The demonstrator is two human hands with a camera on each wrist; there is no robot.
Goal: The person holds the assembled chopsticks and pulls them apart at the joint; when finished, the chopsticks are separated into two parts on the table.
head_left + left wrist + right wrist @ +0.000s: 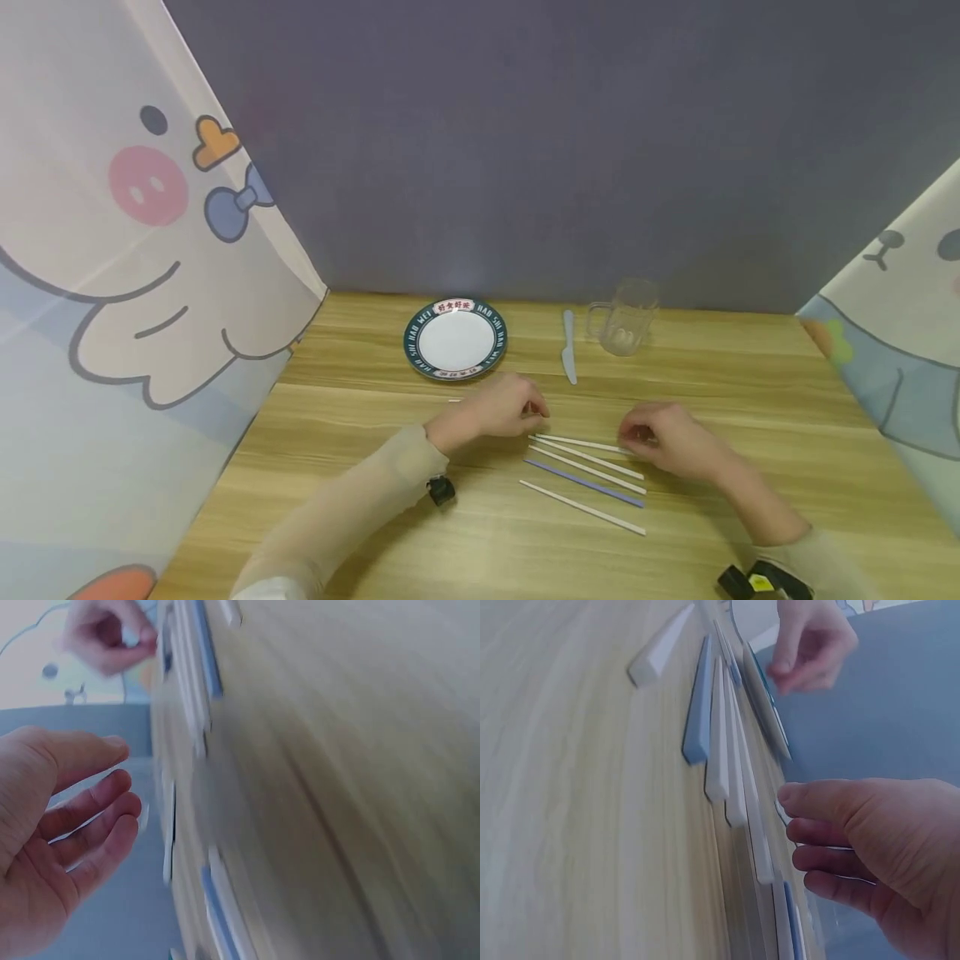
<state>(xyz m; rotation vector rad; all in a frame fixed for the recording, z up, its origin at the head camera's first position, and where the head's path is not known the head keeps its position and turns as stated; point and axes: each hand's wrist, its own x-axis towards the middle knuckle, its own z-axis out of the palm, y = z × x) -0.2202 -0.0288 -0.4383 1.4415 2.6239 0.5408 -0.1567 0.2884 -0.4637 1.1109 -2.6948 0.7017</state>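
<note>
Several slim chopsticks lie side by side on the table in the head view, most of them white, such as the front white chopstick (582, 507), with one blue chopstick (585, 483) among them. My left hand (504, 408) hovers just beyond their left ends, fingers loosely bent around nothing. Near the right end of the farthest white chopstick (583, 443) is my right hand (669, 437). In the right wrist view, the right hand (885, 844) has its thumb and fingers apart, holding nothing. The left wrist view shows another blue chopstick (219, 911) beside white ones below the left hand (64, 825).
A white plate with a dark green rim (495, 360) stands at the back. Right of it lie a pale table knife (568, 354) and a clear mug (628, 321). A dark wall (525, 150) closes the back, and printed cloths (172, 292) hang at the sides.
</note>
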